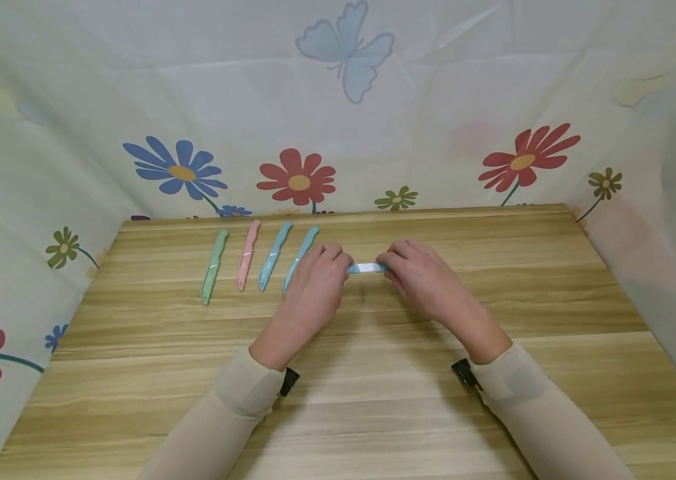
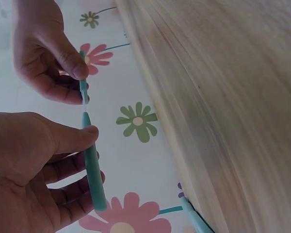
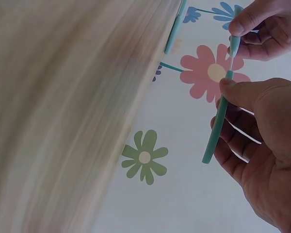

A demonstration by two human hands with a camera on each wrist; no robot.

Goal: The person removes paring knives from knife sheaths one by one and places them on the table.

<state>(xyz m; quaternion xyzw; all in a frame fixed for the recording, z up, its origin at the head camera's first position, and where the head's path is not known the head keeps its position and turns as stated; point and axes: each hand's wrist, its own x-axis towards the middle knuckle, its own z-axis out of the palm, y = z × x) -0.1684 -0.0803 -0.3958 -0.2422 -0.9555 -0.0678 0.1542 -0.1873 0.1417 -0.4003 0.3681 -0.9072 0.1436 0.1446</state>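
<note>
Head view: your left hand (image 1: 317,283) pinches the rounded light-blue handle (image 1: 353,269) of a slim knife (image 1: 367,267), your right hand (image 1: 428,277) pinches its narrow light-blue sheath (image 1: 382,267), white blade bared between. Knife held crosswise above the wood-grain tabletop (image 1: 362,407). To your left, a row: slim green sheathed knife (image 1: 215,267), slim pink sheathed knife (image 1: 248,257), slim blue sheathed knife (image 1: 275,257), then a second blue one (image 1: 309,238) partly hidden by your left hand. White flower-printed cloth (image 1: 422,147) behind.

Left wrist view: your left thumb lies along one side of the handle, fingers curled on the other, grip closed on it; short strip of blade shows before the sheath.

Right wrist view: your right thumb and curled fingers close on the sheath, blade edge-on between both hands, blue piece at the table edge, top
</note>
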